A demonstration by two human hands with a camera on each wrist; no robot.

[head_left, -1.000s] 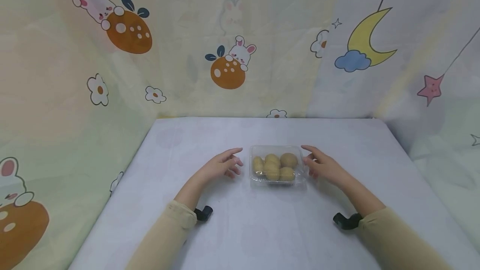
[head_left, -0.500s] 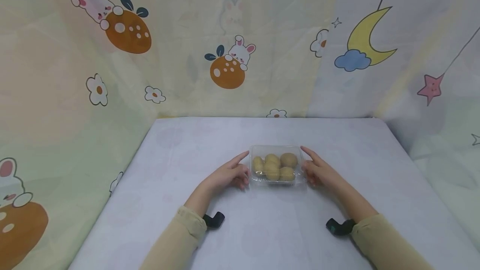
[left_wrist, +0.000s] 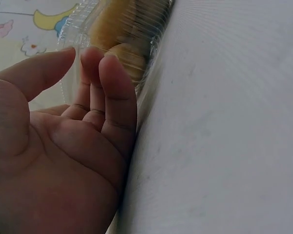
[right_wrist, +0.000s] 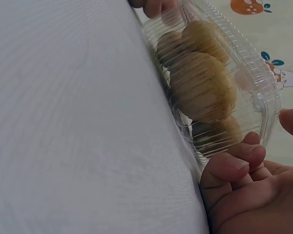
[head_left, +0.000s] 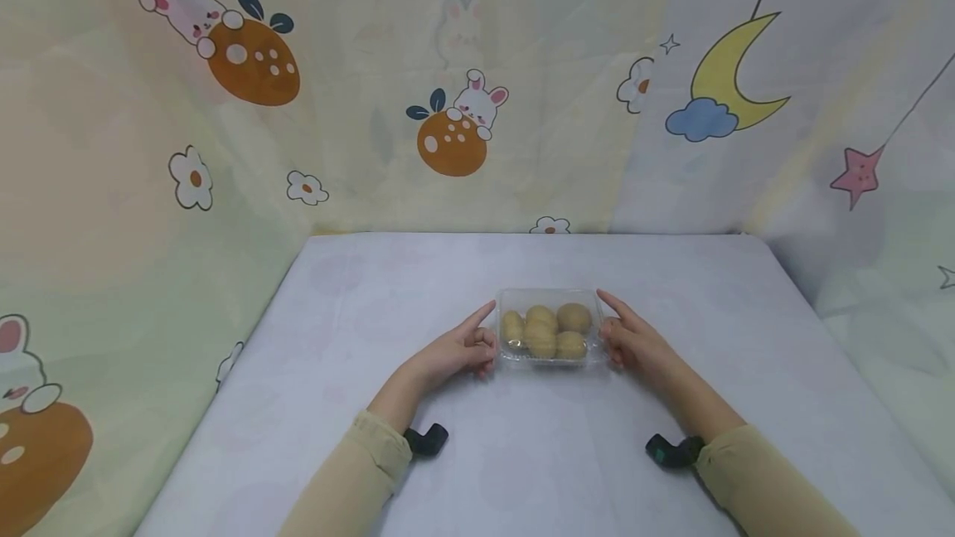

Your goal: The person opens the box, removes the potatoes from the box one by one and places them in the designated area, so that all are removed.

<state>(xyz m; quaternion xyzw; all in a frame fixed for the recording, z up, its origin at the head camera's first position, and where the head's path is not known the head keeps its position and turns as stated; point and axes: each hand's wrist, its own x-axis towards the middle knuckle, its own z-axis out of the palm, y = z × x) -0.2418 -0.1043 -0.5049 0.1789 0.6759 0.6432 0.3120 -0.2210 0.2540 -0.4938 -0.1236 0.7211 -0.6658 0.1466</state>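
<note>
A clear plastic clamshell box stands on the table in the head view. Through its walls show several round tan potatoes. At the box's left side is my left hand, index finger stretched along the upper corner, the others bent by the side wall. My right hand mirrors it at the right side. In the left wrist view the bent fingers come up to the box wall, thumb raised. The right wrist view has bent fingertips against the ridged wall, with thumb apart. Neither hand wraps round the box.
A white cloth covers the table. Behind and beside it hangs a curtain printed with rabbits, flowers and a moon. Dark wrist cameras stick out by the sleeves.
Both hands have moved in to the sides of the box, the left one rightward up to it. Their index fingers now point out straighter. The box has stayed in place.
</note>
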